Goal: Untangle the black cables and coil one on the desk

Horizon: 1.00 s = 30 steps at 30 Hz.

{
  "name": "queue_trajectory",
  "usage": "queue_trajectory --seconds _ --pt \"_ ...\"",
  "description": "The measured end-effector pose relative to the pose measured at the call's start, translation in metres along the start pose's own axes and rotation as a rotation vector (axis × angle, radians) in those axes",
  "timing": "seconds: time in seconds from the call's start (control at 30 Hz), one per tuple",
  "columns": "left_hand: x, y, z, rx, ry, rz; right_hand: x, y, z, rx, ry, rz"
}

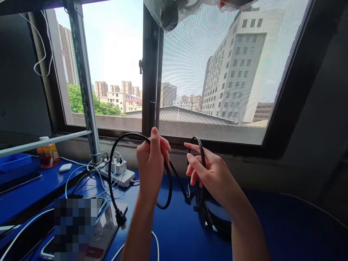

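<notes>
My left hand [151,163] is closed around a black cable [110,177], thumb pointing up. One part of the cable arcs out to the left and hangs down to a black plug [120,219] with a metal tip. Another loop drops below the hand and runs across toward the right. My right hand [213,173] has the same cable passing through its loosely curled fingers, with the index finger and thumb stretched out to the left. Below it, a coiled bundle of black cables [217,225] with several plugs lies on the blue table [179,235].
A power strip [123,177] with white chargers and tangled cords stands left by the wall. Phones [108,228] lie at the front left. Farther back are a jar [48,154] and a white case [65,168]. A metal shelf post [84,79] rises before the window.
</notes>
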State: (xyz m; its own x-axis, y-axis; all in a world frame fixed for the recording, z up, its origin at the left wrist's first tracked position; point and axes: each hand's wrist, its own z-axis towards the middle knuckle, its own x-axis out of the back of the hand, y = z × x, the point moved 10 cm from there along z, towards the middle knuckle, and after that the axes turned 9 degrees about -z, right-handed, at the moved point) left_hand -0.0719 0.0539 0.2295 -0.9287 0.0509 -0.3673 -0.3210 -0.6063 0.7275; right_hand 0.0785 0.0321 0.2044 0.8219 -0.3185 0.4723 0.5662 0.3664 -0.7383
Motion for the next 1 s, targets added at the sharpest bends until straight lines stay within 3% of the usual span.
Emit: queue_trajectory --seconds 0.2,0.57,1.0 --pt "-0.012 -0.005 -0.002 0.023 -0.061 0.044 -0.008 -0.009 -0.003 0.056 -0.082 0.003" --pt "-0.021 -0.006 -0.006 0.023 -0.09 0.097 0.0 -0.009 -0.006 0.065 -0.048 0.01" --pt "-0.053 -0.019 -0.015 0.059 -0.285 0.065 0.004 -0.013 -0.008 0.102 -0.083 -0.003"
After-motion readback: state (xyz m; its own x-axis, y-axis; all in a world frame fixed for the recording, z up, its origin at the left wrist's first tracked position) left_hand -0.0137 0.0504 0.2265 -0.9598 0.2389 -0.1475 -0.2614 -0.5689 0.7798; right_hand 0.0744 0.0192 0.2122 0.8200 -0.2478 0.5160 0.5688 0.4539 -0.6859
